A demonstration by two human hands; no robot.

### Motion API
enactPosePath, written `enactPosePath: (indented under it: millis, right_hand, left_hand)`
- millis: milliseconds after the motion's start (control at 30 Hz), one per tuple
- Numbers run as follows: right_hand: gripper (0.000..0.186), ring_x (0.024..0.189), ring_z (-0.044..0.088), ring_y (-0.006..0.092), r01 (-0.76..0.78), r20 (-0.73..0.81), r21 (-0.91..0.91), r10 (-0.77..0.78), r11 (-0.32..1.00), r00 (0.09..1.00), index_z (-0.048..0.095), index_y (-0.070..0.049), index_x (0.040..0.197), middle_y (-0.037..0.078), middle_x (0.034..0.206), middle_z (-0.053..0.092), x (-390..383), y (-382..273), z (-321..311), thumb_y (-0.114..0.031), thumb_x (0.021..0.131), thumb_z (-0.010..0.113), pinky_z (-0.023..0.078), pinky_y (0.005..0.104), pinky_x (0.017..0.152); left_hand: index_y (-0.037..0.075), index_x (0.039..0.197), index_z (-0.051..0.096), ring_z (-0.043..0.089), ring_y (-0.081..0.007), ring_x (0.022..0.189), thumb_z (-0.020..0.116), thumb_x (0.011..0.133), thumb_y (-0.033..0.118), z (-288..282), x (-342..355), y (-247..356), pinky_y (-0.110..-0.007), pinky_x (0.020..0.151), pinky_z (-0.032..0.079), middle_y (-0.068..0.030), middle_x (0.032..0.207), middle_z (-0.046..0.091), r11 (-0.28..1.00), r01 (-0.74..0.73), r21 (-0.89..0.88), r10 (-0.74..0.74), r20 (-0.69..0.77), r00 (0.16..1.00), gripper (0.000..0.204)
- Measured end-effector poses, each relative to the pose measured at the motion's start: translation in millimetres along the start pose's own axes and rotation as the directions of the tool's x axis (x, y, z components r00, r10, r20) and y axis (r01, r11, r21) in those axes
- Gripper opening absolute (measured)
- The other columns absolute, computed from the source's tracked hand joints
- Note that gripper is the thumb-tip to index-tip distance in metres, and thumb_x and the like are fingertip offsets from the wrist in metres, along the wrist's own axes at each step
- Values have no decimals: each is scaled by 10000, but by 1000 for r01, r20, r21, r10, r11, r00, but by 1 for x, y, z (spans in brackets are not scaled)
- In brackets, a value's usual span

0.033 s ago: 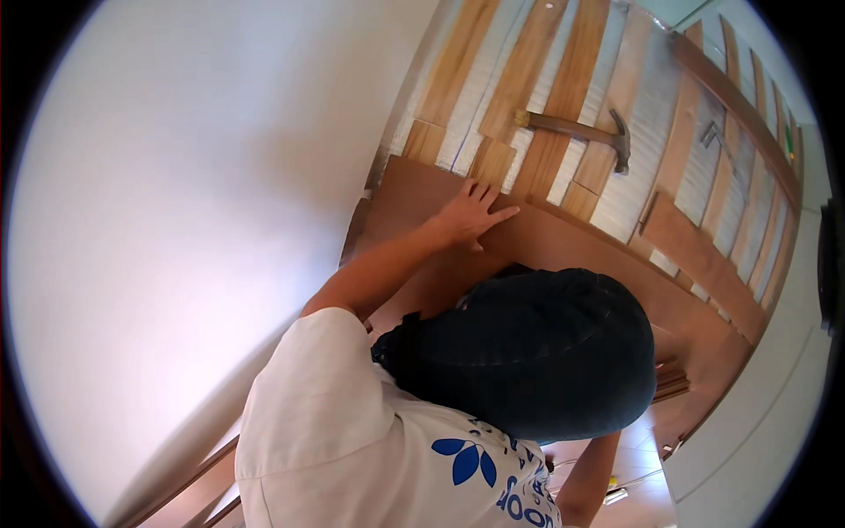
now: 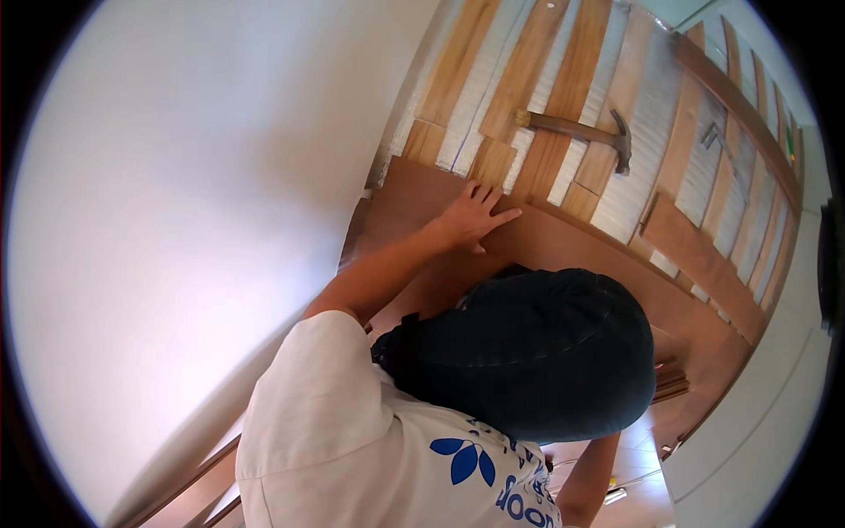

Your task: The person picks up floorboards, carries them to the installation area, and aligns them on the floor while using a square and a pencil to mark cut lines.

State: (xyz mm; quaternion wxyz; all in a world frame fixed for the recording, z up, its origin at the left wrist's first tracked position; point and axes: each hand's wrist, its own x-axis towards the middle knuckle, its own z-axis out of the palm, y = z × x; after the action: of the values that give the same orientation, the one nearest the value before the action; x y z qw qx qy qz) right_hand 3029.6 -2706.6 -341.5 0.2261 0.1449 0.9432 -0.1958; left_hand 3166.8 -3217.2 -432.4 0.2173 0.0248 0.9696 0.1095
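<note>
Neither of my own hands is in view. A co-worker in a dark cap [image 2: 546, 352] and a white printed T-shirt [image 2: 326, 414] fills the lower middle, bent over. The person's left hand [image 2: 473, 216] lies flat, fingers spread, on the edge of a wide reddish-brown board [image 2: 414, 187]. Their right forearm [image 2: 588, 480] reaches down at the lower right; that hand is hidden. Beyond the board, a claw hammer [image 2: 572, 128] with a wooden handle lies across wooden strips [image 2: 576, 62] set apart over pale, shiny sheeting [image 2: 641, 167].
A white wall [image 2: 176, 194] takes up the left side. A short brown plank [image 2: 704, 255] and a longer one [image 2: 739, 110] lie over the strips, near a small metal tool [image 2: 710, 135]. Pale panels [image 2: 757, 422] line the right, beside a black object [image 2: 827, 264].
</note>
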Motion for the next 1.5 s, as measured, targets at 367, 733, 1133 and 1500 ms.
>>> enactPosePath:
  millis: [367, 733, 1133, 1500]
  right_hand:
    - [486, 1284, 646, 421, 279, -85, -48, -282, 959, 956, 468, -104, 1540, 222, 1447, 637, 44, 69, 22, -193, 1071, 555, 501, 495, 1108]
    - [277, 1051, 724, 343, 462, 44, 20, -463, 886, 885, 672, -65, 1332, 188, 1189, 738, 28, -47, 59, -159, 1097, 560, 572, 432, 929]
    - [176, 872, 673, 157, 429, 181, 754, -786, 497, 592, 690, -24, 1109, 88, 1021, 697, 11, -229, 207, 34, 945, 715, 550, 282, 789]
    - [147, 812, 666, 102, 469, 179, 700, -769, 538, 614, 703, -45, 1056, 58, 941, 739, 30, -237, 253, -7, 928, 763, 556, 263, 742]
  left_hand:
    - [339, 1661, 334, 341, -404, 1514, 951, 655, 553, 6, -14, -37, -575, 1219, 226, -198, 1615, 399, 997, 1, -78, 1, 17, 1000, 1200]
    - [330, 1688, 277, 279, -415, 1566, 960, 645, 537, -10, -42, -61, -717, 1218, 214, -144, 1711, 309, 984, 176, 17, -177, 103, 979, 1264]
    - [341, 1680, 292, 300, -377, 1555, 980, 633, 468, -15, -38, -61, -701, 1219, 239, -102, 1683, 344, 979, 201, 29, -203, 114, 972, 1260]
    - [355, 1681, 282, 331, -356, 1544, 983, 634, 460, -14, -38, -66, -694, 1211, 274, -87, 1671, 374, 978, 208, 27, -210, 102, 972, 1264]
